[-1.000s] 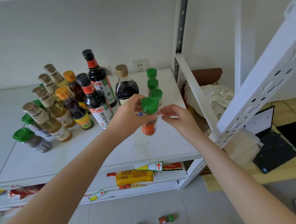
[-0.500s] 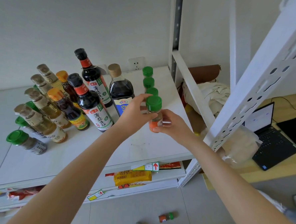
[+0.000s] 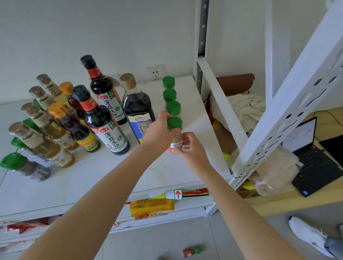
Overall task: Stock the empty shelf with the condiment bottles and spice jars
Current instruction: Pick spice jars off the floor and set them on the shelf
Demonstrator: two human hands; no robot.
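**Tight row, narrow margin**

Both hands are on one spice jar (image 3: 177, 139) at the front of a line of three green-capped jars (image 3: 169, 95) near the right side of the shelf (image 3: 103, 176). The left hand (image 3: 158, 129) curls its fingers round the jar just under the green cap. The right hand (image 3: 189, 149) pinches the lower body at the label. I can't tell whether the base is down on the board, because the fingers hide it.

The worry, to my eye, is crowding. The jar sits almost against the cap behind it, so a push backward could topple the line like dominoes. The left knuckles are close to the dark bottle (image 3: 136, 109), and a careless withdrawal could rock it. Letting go before the base sits flat could send this one over; a small jar on the floor (image 3: 191, 251) shows where a fallen one can end up.
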